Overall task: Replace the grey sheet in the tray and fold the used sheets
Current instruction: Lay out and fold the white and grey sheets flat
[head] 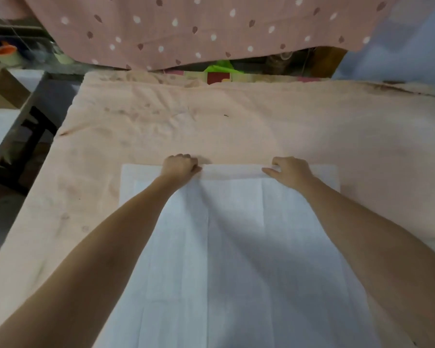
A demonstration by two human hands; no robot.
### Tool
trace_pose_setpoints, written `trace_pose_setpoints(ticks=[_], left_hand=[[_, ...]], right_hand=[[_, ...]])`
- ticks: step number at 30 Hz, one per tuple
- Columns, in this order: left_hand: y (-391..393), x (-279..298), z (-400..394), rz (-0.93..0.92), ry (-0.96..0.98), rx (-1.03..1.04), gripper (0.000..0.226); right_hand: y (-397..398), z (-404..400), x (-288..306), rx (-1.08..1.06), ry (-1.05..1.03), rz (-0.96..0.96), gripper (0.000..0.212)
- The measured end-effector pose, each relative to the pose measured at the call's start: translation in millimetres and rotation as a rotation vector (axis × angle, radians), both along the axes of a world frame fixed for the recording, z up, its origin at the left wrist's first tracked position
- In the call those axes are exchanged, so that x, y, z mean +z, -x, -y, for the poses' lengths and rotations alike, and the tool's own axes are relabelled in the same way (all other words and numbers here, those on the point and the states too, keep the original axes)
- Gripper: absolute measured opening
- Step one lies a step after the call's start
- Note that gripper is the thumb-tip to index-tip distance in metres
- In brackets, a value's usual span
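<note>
Off the left edge of the padded table (236, 121), a cluttered shelf is carrying an orange-rimmed cup (6, 55); none of it is taking part in the work. The table itself is wearing a stained peach cover, and a pink dotted cloth (186, 28) is hanging above its far edge.

The left hand (182, 165) is reaching out over the table's near half and clenching its fingers round the far edge of the white sheet (236, 247), knuckles up, thumb tucked against the fabric. It is gripping there, I judge, to keep that edge straight while it is being laid down.

Between the hands, the sheet's far edge is lying in a narrow doubled band. A broader white layer is showing beyond it on both sides, so the upper layer seems to be a fold being brought over and lined up near the far edge. The sheet is running from that band back toward the person, past the near edge of the view, with lengthwise creases showing.

The right hand (290, 170) is pinching the same band, thumb stretched along the fold and fingers curled over its top, matching the left so the edge is staying level.

No tray or grey sheet is showing here, so this is looking like the folding part of the task.
</note>
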State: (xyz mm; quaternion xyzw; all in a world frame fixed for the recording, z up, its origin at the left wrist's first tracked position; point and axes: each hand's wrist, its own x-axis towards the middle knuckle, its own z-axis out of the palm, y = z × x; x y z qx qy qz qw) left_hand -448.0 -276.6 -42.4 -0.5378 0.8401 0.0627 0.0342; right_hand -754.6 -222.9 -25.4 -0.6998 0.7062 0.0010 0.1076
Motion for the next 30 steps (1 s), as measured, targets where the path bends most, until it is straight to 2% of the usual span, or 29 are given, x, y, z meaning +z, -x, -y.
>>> trace_pose_setpoints(ticks=[4,7,10,12,16,23,30], left_hand=[[-1.9,-21.3,1.4,-0.096,0.029,0.012,0.033],[3.2,-23.9,-15.5,-0.289,0.14,0.143,0.035],[8.4,-27.4,-60.7,-0.281,0.134,0.266,0.049],[9.9,-33.8,-102.4,-0.242,0.052,0.263,0.057],[8.9,-57.5,-154.1,-0.19,-0.126,0.308,0.06],[2.8,-73.6,-139.8,-0.117,-0.081,0.322,0.053],[-0.1,-73.2,-116.2,-0.115,-0.081,0.322,0.058]], right_hand=[[-0.7,5.4,-30.1,-0.027,0.047,-0.046,0.038],[-5.7,-7.7,-45.8,-0.097,0.191,-0.101,0.039],[-26.0,-42.0,-58.8,-0.198,0.347,0.058,0.052],[-45.2,-74.0,-69.4,-0.168,0.384,0.111,0.056],[-69.1,-121.1,-85.1,-0.145,0.265,0.092,0.058],[-75.5,-110.2,-84.1,-0.183,0.208,0.046,0.057],[-78.2,-88.4,-85.3,-0.179,0.177,0.019,0.059]])
